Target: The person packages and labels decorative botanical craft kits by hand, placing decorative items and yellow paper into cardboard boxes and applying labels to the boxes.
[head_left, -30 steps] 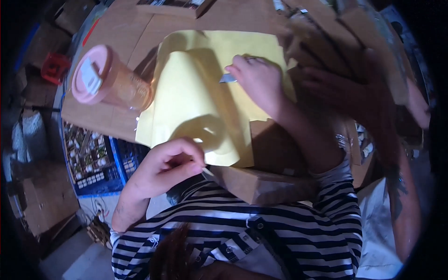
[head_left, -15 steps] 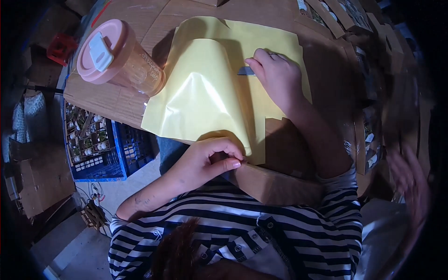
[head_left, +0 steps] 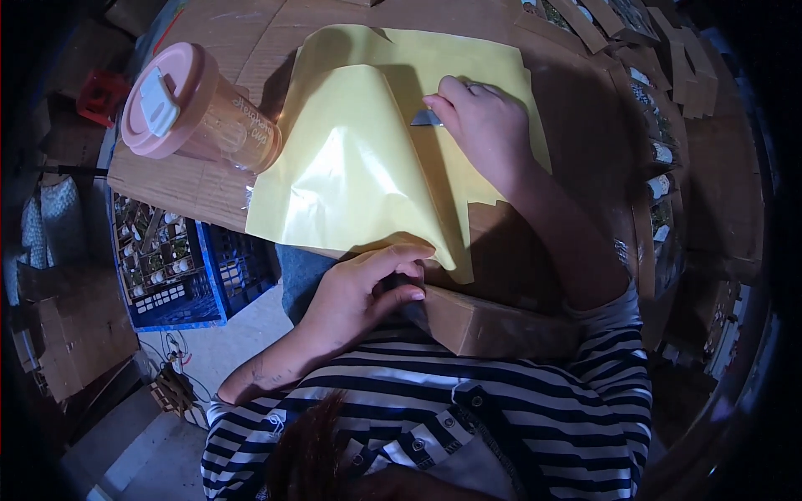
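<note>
A glossy yellow sheet [head_left: 338, 179] lies over the cardboard-covered table, with one part curled up and folded across a flatter yellow layer [head_left: 501, 159]. My right hand [head_left: 484, 129] is closed on a small grey blade [head_left: 427, 118], its flat end showing past the thumb above the flat layer. At the near edge my left hand [head_left: 359, 284] has its index fingertip against the curled sheet's pointed corner. Its thumb is held apart below, beside a brown cardboard edge piece [head_left: 493, 324] at my chest. The left hand's other fingers are partly hidden.
A pink-lidded cup [head_left: 200, 108] stands at the left of the cardboard tabletop [head_left: 167, 192]. Below it, a blue crate [head_left: 167, 267] holds small items. Cardboard trays [head_left: 660, 167] with small items line the right side. A red object [head_left: 102, 96] sits at far left.
My left index finger has lifted away from the thumb along the sheet's corner. The blade has shifted slightly left and up with my right hand. Another person's hand at right has left the view.
</note>
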Tool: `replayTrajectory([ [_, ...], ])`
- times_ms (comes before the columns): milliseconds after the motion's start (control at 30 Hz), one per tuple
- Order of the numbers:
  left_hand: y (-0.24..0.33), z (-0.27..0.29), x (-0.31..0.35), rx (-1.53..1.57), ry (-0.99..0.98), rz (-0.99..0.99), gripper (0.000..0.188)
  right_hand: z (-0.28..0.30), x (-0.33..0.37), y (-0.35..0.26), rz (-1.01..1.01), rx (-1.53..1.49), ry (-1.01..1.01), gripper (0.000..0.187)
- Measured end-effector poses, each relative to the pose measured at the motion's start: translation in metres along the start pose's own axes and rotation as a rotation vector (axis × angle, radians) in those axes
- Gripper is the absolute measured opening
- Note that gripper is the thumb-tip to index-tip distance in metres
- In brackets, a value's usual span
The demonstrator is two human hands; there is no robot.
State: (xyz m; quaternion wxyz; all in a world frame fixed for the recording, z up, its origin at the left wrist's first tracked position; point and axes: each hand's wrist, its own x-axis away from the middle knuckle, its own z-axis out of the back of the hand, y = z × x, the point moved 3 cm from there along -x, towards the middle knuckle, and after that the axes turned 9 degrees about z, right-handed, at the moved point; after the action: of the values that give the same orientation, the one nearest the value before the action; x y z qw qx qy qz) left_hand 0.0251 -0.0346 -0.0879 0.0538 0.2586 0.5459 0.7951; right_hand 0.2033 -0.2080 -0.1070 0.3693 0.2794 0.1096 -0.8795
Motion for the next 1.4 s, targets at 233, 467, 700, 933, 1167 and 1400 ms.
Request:
replayTrajectory([
  [233, -0.001, 0.002, 0.005, -0.215, 0.23, -0.224, 0.04, 0.001, 0.001, -0.002, 0.003, 0.02, 0.002, 0.023],
  [467, -0.012, -0.002, 0.007, -0.125, 0.113, -0.337, 0.027, 0.004, -0.002, -0.004, -0.007, 0.01, -0.013, 0.027],
  [700, -0.017, -0.003, 0.008, -0.124, -0.06, -0.248, 0.039, 0.004, 0.001, 0.002, -0.004, 0.005, -0.01, 0.026],
  [933, 0.019, -0.005, -0.004, -0.508, -0.197, -0.541, 0.044, 0.002, 0.001, -0.002, 0.018, 0.049, 0.016, 0.023],
  [1167, 0.131, 0.022, -0.009, -0.627, -0.132, -0.834, 0.06, 0.001, 0.003, -0.006, -0.035, -0.037, -0.008, 0.022],
  [1400, 0.207, 0.061, -0.136, 0.347, -0.095, -0.235, 0.041, -0.035, 0.02, -0.004, -0.228, -0.195, -0.224, 0.016],
])
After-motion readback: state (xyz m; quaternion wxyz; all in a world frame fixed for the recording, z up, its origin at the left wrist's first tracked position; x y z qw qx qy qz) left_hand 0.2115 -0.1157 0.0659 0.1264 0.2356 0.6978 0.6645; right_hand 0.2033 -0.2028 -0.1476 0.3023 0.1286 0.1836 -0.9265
